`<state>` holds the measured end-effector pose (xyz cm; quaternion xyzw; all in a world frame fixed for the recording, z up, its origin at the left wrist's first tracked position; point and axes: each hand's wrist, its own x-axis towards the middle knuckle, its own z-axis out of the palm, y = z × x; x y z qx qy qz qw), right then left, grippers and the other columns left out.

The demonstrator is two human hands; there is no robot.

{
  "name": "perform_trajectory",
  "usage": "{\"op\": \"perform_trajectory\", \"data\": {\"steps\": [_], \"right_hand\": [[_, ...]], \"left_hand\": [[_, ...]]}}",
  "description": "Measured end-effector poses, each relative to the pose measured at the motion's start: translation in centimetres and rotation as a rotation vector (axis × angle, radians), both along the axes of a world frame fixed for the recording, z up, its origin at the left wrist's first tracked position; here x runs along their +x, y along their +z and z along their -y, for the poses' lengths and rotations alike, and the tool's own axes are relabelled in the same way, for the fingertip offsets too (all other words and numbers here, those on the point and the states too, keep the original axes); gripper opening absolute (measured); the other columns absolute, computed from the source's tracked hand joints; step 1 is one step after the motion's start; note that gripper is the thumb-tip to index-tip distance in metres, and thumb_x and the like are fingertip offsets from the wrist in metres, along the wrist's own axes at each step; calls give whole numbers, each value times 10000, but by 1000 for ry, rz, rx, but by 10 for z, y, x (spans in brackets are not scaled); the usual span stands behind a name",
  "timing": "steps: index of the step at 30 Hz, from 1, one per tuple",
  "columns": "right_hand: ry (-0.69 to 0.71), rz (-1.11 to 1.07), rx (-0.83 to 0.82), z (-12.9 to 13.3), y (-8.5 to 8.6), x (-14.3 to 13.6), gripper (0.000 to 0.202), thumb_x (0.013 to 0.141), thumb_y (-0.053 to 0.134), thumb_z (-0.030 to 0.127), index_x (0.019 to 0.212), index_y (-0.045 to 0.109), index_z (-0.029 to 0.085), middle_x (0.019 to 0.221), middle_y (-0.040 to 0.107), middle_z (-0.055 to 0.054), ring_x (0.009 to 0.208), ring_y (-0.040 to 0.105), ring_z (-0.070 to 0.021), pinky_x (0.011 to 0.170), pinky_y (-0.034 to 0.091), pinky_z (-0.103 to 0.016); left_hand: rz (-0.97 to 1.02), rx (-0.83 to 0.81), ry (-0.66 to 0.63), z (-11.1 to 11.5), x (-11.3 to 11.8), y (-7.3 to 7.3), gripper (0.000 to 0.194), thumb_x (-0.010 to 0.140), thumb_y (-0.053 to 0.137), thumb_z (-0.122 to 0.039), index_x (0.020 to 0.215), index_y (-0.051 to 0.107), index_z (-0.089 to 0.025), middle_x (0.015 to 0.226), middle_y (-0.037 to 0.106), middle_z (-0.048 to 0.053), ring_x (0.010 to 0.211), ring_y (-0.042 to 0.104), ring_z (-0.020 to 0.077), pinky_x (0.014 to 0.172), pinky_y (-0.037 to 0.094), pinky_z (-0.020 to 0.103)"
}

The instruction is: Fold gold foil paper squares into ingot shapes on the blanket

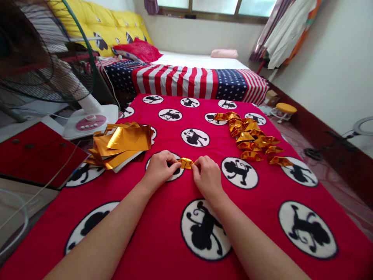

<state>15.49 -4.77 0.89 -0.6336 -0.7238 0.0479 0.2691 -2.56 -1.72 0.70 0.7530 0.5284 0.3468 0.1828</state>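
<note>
A small folded gold paper ingot (185, 163) is held just above or on the red cloth, stretched between my two hands. My left hand (161, 168) pinches its left end between thumb and fingers. At the opposite end, my right hand (206, 173) has the tip closed in its fingertips. To the left lies a loose stack of flat gold foil paper sheets (128, 139), fanned out unevenly. Over on the right is a heap of finished-looking folded gold paper ingots (245, 136), several of them piled together.
The red cloth (163, 233) with monkey-print circles covers the table. A fan (90, 116) stands at the left beside a red-topped cabinet (35, 147). Behind is a bed (186, 79) with a striped cover. On the right are a yellow stool (286, 108) and a lamp stand (320, 151).
</note>
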Motion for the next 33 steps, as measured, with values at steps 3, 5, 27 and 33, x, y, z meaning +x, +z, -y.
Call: {"op": "perform_trajectory", "data": {"steps": [3,5,27,33], "right_hand": [[-12,16,4,0,0,-1,100,880,558,221,784,568,193,831,606,-50,772,543,-197,694,336,-310],[-27,35,12,1,0,-2,97,882,558,226,793,574,192,849,605,-60,779,548,-203,691,337,-314],[-89,-7,19,4,1,-2,32,864,555,177,879,579,192,814,666,-48,735,598,-200,675,338,-310],[-31,-204,39,4,-5,2,139,847,600,238,976,622,191,864,688,-43,757,611,-191,705,400,-303]], "left_hand": [[-7,-15,25,-1,0,1,89,739,716,-242,675,728,-182,762,694,45,712,624,163,685,479,280],[-12,-23,41,-1,1,1,100,730,726,-254,660,722,-183,749,699,43,699,623,162,671,474,277],[-90,-127,63,-8,-3,-1,220,699,741,-347,893,745,-244,706,717,-7,576,604,136,499,368,227],[-30,-101,-28,0,-5,0,125,731,699,-285,820,735,-205,703,687,2,578,538,120,526,366,221]]}}
